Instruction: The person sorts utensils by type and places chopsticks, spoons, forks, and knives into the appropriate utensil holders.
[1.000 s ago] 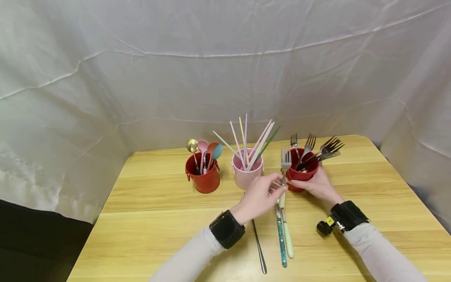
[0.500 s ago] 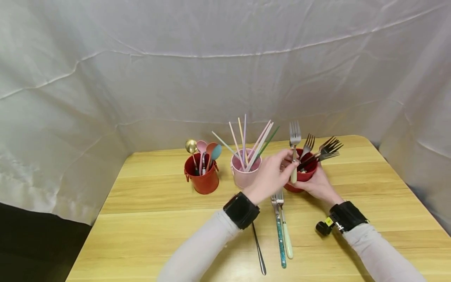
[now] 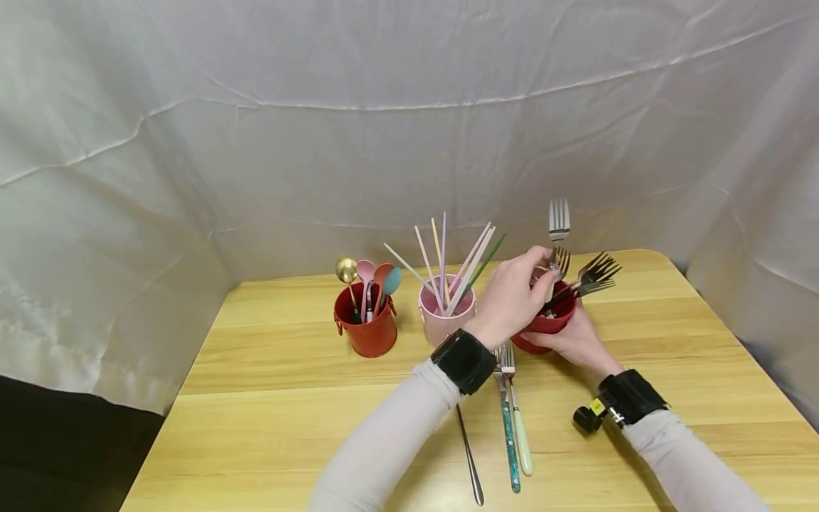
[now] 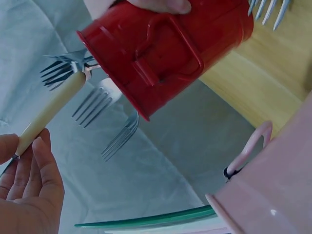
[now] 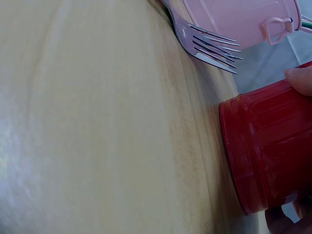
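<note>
My left hand point(image 3: 512, 295) pinches a fork point(image 3: 559, 222) with a cream handle, tines up, over the right-hand red bucket point(image 3: 540, 325). In the left wrist view the bare end of its cream handle point(image 4: 51, 109) points toward the bucket's mouth. Round the bucket's side, my right hand point(image 3: 581, 345) grips it, with fingers point(image 5: 301, 80) showing at the right wrist view's edge. Several dark forks point(image 3: 598, 274) lean out of that bucket. On the table in front lie a teal-handled fork point(image 3: 510, 448), a pale-green-handled fork point(image 3: 522, 441) and a thin metal handle point(image 3: 470, 459), its far end hidden by my left arm.
A pink bucket point(image 3: 437, 328) with several coloured straws point(image 3: 443, 249) stands just left of my left hand. Farther left is another red bucket point(image 3: 371, 338) holding several spoons point(image 3: 365, 270). Grey cloth point(image 3: 384, 163) hangs behind the wooden table point(image 3: 269, 427).
My left hand has lifted the cream-handled fork from near the table and carried it right and away, over the red bucket. My right hand keeps its grip on the bucket.
</note>
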{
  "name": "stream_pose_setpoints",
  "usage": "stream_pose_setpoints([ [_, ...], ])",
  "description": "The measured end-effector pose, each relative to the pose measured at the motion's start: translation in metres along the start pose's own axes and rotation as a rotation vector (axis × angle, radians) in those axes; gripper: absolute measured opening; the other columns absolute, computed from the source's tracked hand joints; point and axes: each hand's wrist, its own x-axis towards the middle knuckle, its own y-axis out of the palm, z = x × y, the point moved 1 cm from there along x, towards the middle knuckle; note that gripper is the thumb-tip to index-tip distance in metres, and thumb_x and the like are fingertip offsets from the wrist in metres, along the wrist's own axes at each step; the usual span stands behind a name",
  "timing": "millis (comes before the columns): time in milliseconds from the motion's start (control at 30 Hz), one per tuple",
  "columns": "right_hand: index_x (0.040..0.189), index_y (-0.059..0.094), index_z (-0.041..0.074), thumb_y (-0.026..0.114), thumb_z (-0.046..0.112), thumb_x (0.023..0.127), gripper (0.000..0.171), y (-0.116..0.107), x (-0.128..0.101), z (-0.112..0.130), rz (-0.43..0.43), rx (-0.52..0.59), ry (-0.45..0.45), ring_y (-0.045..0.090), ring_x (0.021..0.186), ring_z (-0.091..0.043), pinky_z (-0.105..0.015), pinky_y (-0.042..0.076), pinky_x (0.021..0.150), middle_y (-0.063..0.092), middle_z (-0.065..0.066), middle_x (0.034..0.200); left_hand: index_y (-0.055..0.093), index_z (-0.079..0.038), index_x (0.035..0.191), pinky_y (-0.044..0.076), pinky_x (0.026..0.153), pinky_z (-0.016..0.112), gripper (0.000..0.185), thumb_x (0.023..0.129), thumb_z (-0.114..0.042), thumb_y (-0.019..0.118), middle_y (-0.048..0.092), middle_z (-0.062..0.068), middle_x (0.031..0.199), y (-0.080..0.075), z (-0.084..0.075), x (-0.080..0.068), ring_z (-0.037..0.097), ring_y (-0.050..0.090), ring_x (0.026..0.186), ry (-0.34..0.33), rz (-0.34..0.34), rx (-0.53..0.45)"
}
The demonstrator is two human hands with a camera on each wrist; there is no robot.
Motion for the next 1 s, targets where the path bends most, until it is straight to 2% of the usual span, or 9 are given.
stream_pose_setpoints([
  [200,0.153,0.026,0.011,0.086,0.011,0.078,0.096,-0.001,0.000,0.000,0.007,-0.023,0.003,0.048,0.115,0.005,-0.005,0.040,0.094,0.049,-0.010,0.141,0.063,-0.016,0.120,0.051,0.077,0.011,0.020,0.103,-0.024,0.059,0.075,-0.002,0.113,0.009,0.002,0.011,0.008,0.071,0.095,0.001,0.025,0.071],
  [433,0.149,0.031,0.008,0.087,0.008,0.076,0.092,-0.001,0.001,0.001,-0.005,-0.009,0.002,0.050,0.114,0.006,-0.005,0.040,0.095,0.051,-0.002,0.135,0.063,-0.019,0.125,0.055,0.085,0.022,0.024,0.103,-0.027,0.059,0.074,-0.008,0.116,0.025,0.007,0.016,0.009,0.071,0.100,-0.028,0.094,0.214],
  [533,0.149,0.031,0.007,0.087,0.008,0.075,0.093,0.000,0.001,0.002,-0.002,-0.001,0.007,0.050,0.114,0.007,-0.005,0.039,0.096,0.052,-0.004,0.136,0.064,-0.020,0.124,0.055,0.086,0.021,0.023,0.102,-0.027,0.060,0.075,-0.008,0.114,0.030,0.009,0.016,0.008,0.071,0.099,-0.046,0.120,0.251],
  [767,0.152,0.022,0.006,0.087,0.006,0.075,0.101,0.000,0.000,0.004,-0.003,0.015,0.025,0.045,0.116,0.009,-0.002,0.036,0.096,0.046,-0.017,0.146,0.067,-0.020,0.119,0.053,0.086,0.018,0.019,0.102,-0.025,0.059,0.074,-0.008,0.113,0.038,0.015,0.012,0.007,0.070,0.099,-0.067,0.161,0.246],
  [1000,0.150,0.023,0.008,0.087,0.003,0.074,0.099,0.002,-0.001,0.002,-0.021,0.052,0.019,0.048,0.116,0.007,-0.003,0.039,0.097,0.046,-0.008,0.142,0.067,-0.017,0.116,0.051,0.080,0.015,0.017,0.101,-0.022,0.061,0.074,-0.007,0.109,0.033,0.021,0.000,0.006,0.067,0.094,-0.046,0.159,0.208],
])
